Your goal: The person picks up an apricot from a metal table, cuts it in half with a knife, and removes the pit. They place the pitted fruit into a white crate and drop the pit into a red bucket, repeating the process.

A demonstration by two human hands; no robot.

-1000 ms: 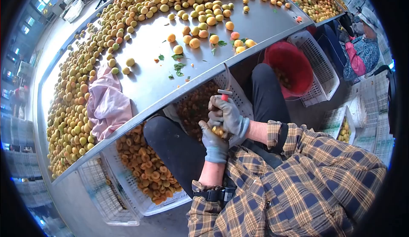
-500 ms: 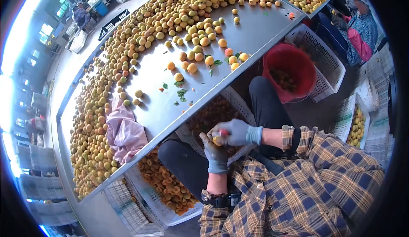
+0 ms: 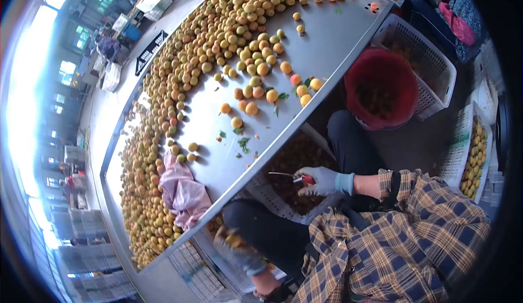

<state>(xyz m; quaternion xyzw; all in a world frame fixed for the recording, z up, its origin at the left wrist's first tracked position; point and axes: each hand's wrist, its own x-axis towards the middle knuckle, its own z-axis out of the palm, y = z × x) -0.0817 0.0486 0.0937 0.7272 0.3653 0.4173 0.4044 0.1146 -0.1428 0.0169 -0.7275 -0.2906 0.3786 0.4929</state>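
Observation:
My right hand [image 3: 321, 182], in a grey glove, is closed around the red handle [image 3: 304, 180] of a knife, its thin blade [image 3: 280, 173] pointing left. Below it is a crate of dark orange fruit pieces [image 3: 291, 194]. My left hand [image 3: 239, 250], gloved and blurred by motion, is low at the left of my knee, over a white crate [image 3: 242, 284]. Yellow-orange fruit [image 3: 235, 241] shows at its fingers; its exact shape is smeared.
A metal table [image 3: 305, 47] bears many apricots [image 3: 185, 74], leaf bits and a pink cloth [image 3: 182, 191]. Right of it stand a red bucket [image 3: 381, 88], a white crate [image 3: 436, 80] and a crate of yellow fruit [image 3: 474, 158]. A co-worker's patterned sleeve [image 3: 466, 11] shows at top right.
My hands have parted. The left has moved down and left with fruit, while the right keeps the knife, its blade now visible. The view has shifted, so table and bucket appear further right.

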